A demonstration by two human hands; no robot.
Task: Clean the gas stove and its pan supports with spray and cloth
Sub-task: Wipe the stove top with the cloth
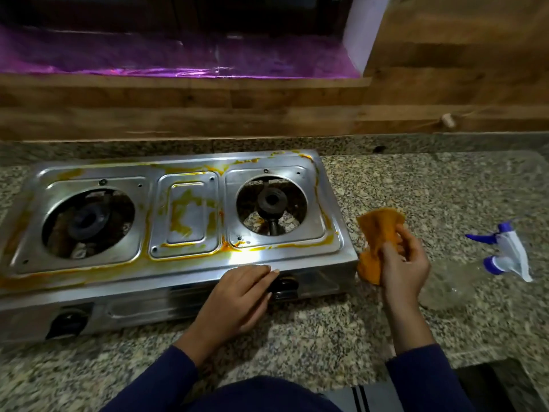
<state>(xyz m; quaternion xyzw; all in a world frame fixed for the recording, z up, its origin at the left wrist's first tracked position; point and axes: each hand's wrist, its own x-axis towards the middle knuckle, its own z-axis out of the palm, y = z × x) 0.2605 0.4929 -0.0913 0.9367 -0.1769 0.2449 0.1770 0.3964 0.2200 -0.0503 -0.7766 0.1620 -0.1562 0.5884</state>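
Observation:
A steel two-burner gas stove [190, 263] sits on the granite counter, its top streaked with orange stains. Both burner openings are bare; no pan supports are in view. My left hand [237, 295] rests flat on the stove's front edge, fingers straight, beside the right black knob [284, 288]. My right hand [404, 263] grips an orange cloth [377, 230] just off the stove's right end, above the counter. A clear spray bottle [463, 281] with a blue and white trigger head [508, 251] lies on its side to the right of that hand.
The speckled granite counter [416, 185] runs around the stove and ends at a front edge low on the right. A wooden wall panel [267, 114] rises behind, with a purple-lined ledge [178, 60] above. A second black knob [66, 322] is on the stove's front left.

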